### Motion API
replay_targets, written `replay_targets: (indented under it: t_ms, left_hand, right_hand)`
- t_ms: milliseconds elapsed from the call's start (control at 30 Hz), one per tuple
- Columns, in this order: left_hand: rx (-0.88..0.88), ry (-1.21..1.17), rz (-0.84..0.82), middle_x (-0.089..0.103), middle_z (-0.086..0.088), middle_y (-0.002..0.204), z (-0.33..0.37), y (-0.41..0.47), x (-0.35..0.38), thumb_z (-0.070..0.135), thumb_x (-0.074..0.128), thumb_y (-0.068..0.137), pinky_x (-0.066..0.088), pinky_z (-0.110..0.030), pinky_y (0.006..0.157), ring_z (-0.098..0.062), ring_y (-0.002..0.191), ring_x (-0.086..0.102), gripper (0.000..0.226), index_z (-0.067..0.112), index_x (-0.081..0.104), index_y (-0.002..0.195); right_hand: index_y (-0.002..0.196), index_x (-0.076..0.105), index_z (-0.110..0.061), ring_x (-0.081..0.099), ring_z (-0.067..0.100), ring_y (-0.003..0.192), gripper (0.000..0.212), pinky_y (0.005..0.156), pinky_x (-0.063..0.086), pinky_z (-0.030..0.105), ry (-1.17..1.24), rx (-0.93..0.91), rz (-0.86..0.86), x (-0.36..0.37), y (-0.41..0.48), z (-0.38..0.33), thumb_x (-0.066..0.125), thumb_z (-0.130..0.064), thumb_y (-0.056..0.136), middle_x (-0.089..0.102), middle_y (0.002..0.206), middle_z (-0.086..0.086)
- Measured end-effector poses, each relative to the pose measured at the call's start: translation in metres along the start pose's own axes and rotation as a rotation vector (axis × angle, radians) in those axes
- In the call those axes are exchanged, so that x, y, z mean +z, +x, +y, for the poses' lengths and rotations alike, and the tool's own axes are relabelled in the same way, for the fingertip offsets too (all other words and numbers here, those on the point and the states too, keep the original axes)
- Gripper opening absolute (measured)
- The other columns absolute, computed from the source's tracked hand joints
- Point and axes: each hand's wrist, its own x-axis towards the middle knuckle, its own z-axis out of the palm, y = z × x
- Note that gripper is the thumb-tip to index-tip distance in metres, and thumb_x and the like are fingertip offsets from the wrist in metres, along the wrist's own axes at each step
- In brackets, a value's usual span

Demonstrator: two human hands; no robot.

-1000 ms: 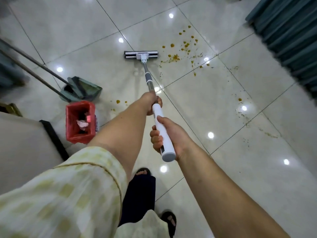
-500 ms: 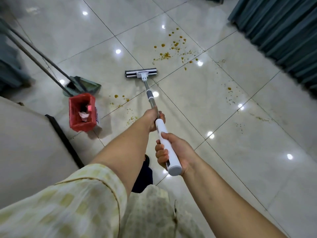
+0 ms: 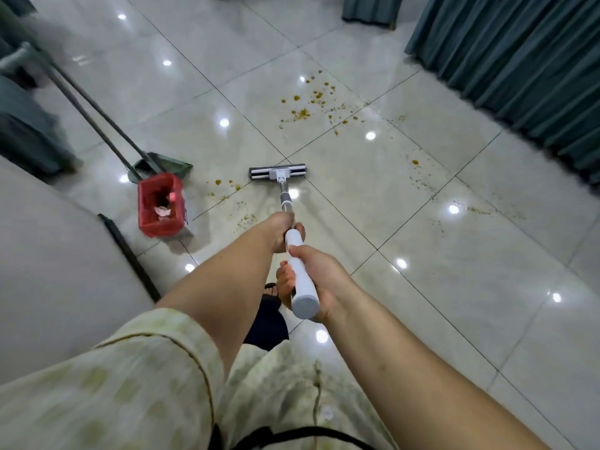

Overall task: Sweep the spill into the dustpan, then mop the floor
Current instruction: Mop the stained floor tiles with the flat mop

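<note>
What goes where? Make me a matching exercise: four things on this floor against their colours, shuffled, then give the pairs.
Things:
1. mop head
2. bin
3. curtain
4. spill spots

Colours:
A. teal
B. yellow-brown
C. red
D. white and dark grey

Pairs: 1-D, 2-C, 3-A, 4-B

Both hands grip a white-handled mop (image 3: 300, 271): the right hand (image 3: 319, 279) wraps the handle's end, the left hand (image 3: 282, 233) holds farther down the pole. The mop head (image 3: 278, 172) lies flat on the glossy tile floor (image 3: 454, 271). Yellow-brown spill spots (image 3: 305, 112) lie beyond it. A red basket (image 3: 159, 204) stands touching a green dustpan (image 3: 168, 164) to the left.
</note>
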Motion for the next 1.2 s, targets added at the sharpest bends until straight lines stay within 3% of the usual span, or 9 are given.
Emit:
replay_targets:
  t_ms: [100,333,533,767,900,1033,1200]
  left_hand:
    - [-0.032,-0.012,0.041,0.042,0.000,0.059,0.009,0.012,0.000,0.031,0.044,0.096,0.036,-0.013,0.038,-0.012,0.033,0.042,0.020,0.013,0.041,0.087]
    - [0.024,0.134,0.108,0.042,0.002,0.038,0.087,0.062,0.020,0.030,0.034,0.096,0.029,-0.009,0.039,-0.012,0.027,0.038,0.029,0.014,0.039,0.073]
    - [0.012,0.075,0.081,0.046,0.002,0.054,0.200,0.157,0.036,0.059,0.043,0.091,0.029,-0.014,0.048,-0.011,0.037,0.039,0.049,0.012,0.046,0.077]
    - [-0.027,-0.012,0.046,0.046,-0.001,0.050,0.365,0.274,0.023,0.029,0.040,0.100,0.027,-0.010,0.034,-0.010,0.027,0.035,0.025,0.007,0.045,0.088]
    - [0.000,0.013,0.056,0.046,-0.001,0.053,0.433,0.327,0.050,0.029,0.038,0.101,0.027,-0.011,0.035,-0.010,0.032,0.035,0.028,0.009,0.043,0.082]
    - [0.037,0.013,0.062,0.045,-0.004,0.066,0.459,0.359,0.076,0.028,0.038,0.102,0.032,-0.018,0.046,-0.013,0.049,0.038,0.031,0.009,0.041,0.077]
    - [-0.001,-0.073,0.013,0.045,-0.003,0.066,0.441,0.368,0.082,0.035,0.044,0.100,0.035,-0.014,0.038,-0.013,0.042,0.041,0.032,0.008,0.045,0.083]
  right_hand:
    - [0.100,0.044,-0.009,0.038,0.010,0.035,0.013,0.034,0.036,0.014,0.010,-0.038,-0.009,0.007,0.005,-0.009,0.051,-0.019,0.095,0.038,0.063,0.002]
    - [0.088,0.048,-0.009,0.040,0.010,0.033,0.018,0.032,0.036,0.015,-0.018,-0.034,0.003,0.032,0.058,-0.082,0.054,-0.025,0.095,0.043,0.060,0.000]
    - [0.078,0.047,-0.009,0.038,0.011,0.032,0.023,0.032,0.032,0.014,0.103,-0.033,0.020,0.079,0.144,-0.182,0.056,-0.025,0.092,0.044,0.055,0.001]
    - [0.079,0.052,-0.010,0.039,0.013,0.040,0.024,0.037,0.031,0.018,0.073,-0.110,0.076,0.174,0.282,-0.294,0.060,-0.030,0.091,0.047,0.057,0.002]
    - [0.080,0.049,-0.010,0.038,0.011,0.036,0.025,0.034,0.032,0.016,0.145,-0.120,0.018,0.190,0.332,-0.371,0.058,-0.031,0.092,0.045,0.057,0.000]
    - [0.083,0.049,-0.009,0.037,0.012,0.033,0.027,0.034,0.029,0.014,0.089,-0.097,0.017,0.181,0.355,-0.420,0.056,-0.034,0.092,0.043,0.056,0.000]
    - [0.083,0.049,-0.010,0.037,0.012,0.032,0.025,0.033,0.029,0.014,0.176,-0.052,-0.038,0.163,0.345,-0.420,0.055,-0.032,0.093,0.043,0.054,0.000]
